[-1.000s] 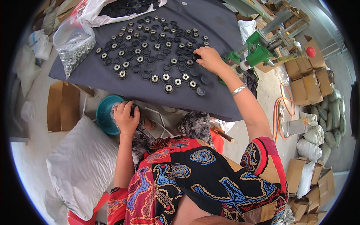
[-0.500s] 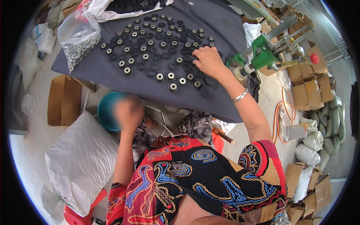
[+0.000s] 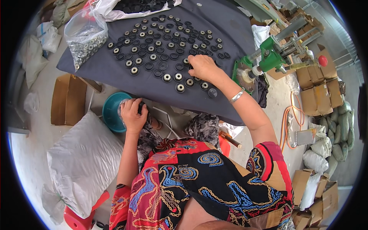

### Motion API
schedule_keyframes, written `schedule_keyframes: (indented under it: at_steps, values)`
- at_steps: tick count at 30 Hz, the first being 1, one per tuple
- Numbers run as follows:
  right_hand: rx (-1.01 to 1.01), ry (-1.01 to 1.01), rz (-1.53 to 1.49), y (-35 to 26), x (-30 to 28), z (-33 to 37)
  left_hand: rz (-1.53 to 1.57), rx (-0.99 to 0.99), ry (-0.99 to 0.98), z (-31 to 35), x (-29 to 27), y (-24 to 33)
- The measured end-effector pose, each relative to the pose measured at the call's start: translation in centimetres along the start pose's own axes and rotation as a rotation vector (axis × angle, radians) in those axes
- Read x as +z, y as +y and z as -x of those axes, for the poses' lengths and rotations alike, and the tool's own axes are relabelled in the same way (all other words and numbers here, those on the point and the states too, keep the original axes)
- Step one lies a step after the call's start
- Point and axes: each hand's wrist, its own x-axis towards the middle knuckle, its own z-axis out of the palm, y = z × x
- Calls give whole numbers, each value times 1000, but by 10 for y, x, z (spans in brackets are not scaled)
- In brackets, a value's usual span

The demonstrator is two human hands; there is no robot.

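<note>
a person's right hand (image 3: 203, 67) rests, fingers curled, on black rings (image 3: 161, 50) laid in rows across a dark cloth (image 3: 214, 23) on the tabletop. the left hand (image 3: 133, 115) grips dark pieces at the near edge, beside a teal bowl (image 3: 111, 113). a green press (image 3: 268, 55) stands right.

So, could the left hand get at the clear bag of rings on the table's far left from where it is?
Probably yes: the left hand sits low by the teal bowl, and nothing blocks the way up to the clear bag, though it is a long stretch.
</note>
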Motion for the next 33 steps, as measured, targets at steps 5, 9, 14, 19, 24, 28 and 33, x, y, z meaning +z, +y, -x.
schedule_keyframes:
  at_steps: [5,9,14,19,24,28,33]
  values:
    - [21,139,-367,5,-4,7,14,4,1,-2,0,1]
    - [110,110,-703,20,-4,15,22,15,20,-1,0,-1]
    - [-39,163,-583,20,-4,42,18,6,2,0,2,-1]
    - [-148,185,-279,19,-3,57,10,2,-6,-1,2,1]
    - [-227,190,13,19,-2,57,3,24,4,-2,2,1]
    - [-260,143,49,21,-1,53,8,8,-4,-1,2,0]
    - [-206,117,62,17,3,53,11,23,4,-1,2,0]
